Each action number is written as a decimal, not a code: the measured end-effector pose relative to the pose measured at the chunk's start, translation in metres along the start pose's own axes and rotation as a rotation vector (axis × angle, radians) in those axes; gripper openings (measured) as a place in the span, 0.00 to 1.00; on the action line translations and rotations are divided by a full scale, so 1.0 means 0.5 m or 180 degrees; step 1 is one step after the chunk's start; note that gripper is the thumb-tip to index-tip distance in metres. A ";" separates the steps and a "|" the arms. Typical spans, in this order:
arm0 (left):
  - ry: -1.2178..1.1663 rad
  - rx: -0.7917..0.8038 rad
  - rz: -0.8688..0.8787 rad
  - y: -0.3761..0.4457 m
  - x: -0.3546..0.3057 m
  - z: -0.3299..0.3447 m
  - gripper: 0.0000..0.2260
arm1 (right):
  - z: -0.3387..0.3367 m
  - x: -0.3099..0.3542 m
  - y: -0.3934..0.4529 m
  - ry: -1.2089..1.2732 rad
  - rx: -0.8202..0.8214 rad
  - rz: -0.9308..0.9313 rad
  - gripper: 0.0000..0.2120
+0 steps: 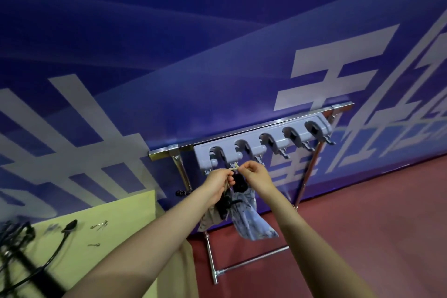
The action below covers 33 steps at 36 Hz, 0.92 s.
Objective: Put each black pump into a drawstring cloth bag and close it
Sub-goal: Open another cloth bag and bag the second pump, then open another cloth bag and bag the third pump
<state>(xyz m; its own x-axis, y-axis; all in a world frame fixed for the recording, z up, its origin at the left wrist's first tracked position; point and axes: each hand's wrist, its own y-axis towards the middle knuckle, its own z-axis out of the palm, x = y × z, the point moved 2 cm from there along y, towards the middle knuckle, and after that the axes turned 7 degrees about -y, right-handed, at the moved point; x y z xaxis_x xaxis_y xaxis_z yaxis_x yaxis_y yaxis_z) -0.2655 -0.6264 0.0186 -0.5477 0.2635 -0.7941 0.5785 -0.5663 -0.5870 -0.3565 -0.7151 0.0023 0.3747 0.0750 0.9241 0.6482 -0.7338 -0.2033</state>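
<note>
Both hands pinch the drawstring at a hook of the grey rack

The left hand (219, 180) and right hand (256, 175) each pinch the pale drawstring (235, 166) just under the grey hook rack (263, 143) on the metal stand (309, 172). The patterned cloth bag (246, 218) hangs below the hands, its mouth open, with the black pump (226, 203) showing partly inside. To the left, the yellow-green surface (116, 225) holds a black hose (65, 232) and small metal pins (99, 226)

Both arms outstretched, left grip (219, 180) and right grip (255, 174) pinching
</note>
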 end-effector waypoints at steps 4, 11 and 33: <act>0.0264 -0.0120 -0.0076 0.026 0.013 0.011 0.13 | 0.016 -0.025 0.027 0.0013 -0.0061 0.0237 0.13; 0.0610 -0.0175 0.0164 0.051 0.026 0.009 0.13 | 0.029 -0.047 0.032 0.0268 0.0013 0.0374 0.11; 0.1486 0.0328 0.0876 -0.057 0.035 -0.081 0.10 | 0.035 0.029 -0.087 0.0563 -0.1001 -0.0034 0.15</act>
<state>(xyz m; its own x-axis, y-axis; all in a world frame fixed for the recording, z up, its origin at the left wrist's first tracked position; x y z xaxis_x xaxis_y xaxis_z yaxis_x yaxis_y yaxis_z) -0.2672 -0.5740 0.0151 -0.0447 0.3999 -0.9155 0.5875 -0.7306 -0.3479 -0.3675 -0.6702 0.0186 0.2305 -0.0140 0.9730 0.4055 -0.9076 -0.1091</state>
